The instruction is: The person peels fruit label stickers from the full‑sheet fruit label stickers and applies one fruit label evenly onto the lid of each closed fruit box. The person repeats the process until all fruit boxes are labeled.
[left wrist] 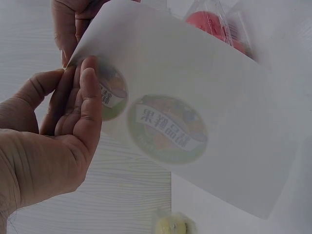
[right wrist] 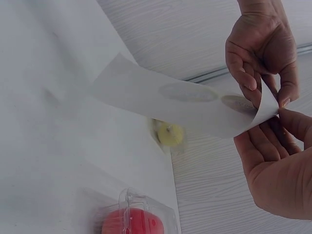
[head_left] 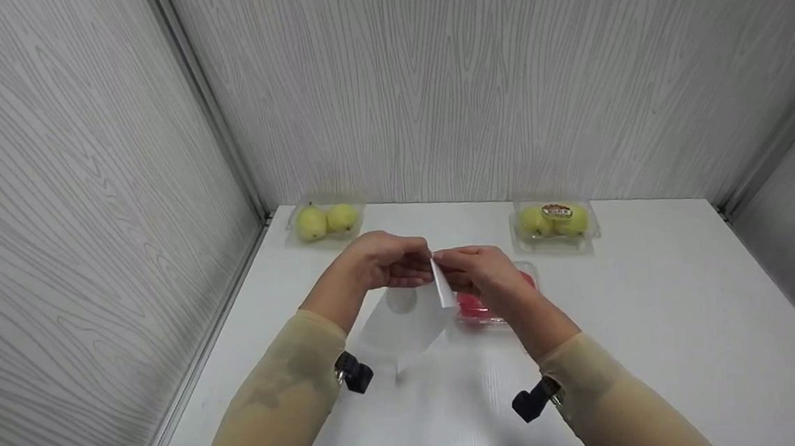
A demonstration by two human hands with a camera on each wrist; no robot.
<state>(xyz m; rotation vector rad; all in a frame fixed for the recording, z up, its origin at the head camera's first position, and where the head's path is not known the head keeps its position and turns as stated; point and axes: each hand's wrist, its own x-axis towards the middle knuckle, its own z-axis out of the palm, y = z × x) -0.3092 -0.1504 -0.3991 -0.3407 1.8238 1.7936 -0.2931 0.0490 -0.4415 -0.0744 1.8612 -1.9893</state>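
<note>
A thin white sticker sheet [head_left: 405,331] hangs above the table between both hands. My left hand [head_left: 393,260] pinches its upper edge between thumb and index finger, the other fingers loosely bent behind. Right beside it, my right hand [head_left: 481,271] pinches the same edge, which folds over at that spot. Two oval fruit labels show through the paper in the left wrist view, their lettering mirrored; the lower label [left wrist: 168,129] is whole, the upper label [left wrist: 112,92] partly covered by fingers. Below the right hand lies a clear clamshell of red fruit [head_left: 472,309], partly hidden.
A clear clamshell with two yellow-green pears [head_left: 327,221] stands at the table's back left. Another pear clamshell [head_left: 553,222], at the back right, bears an oval label [head_left: 557,212] on its lid. Wood-grain panels [head_left: 430,88] enclose the white table [head_left: 656,317] behind and at the sides.
</note>
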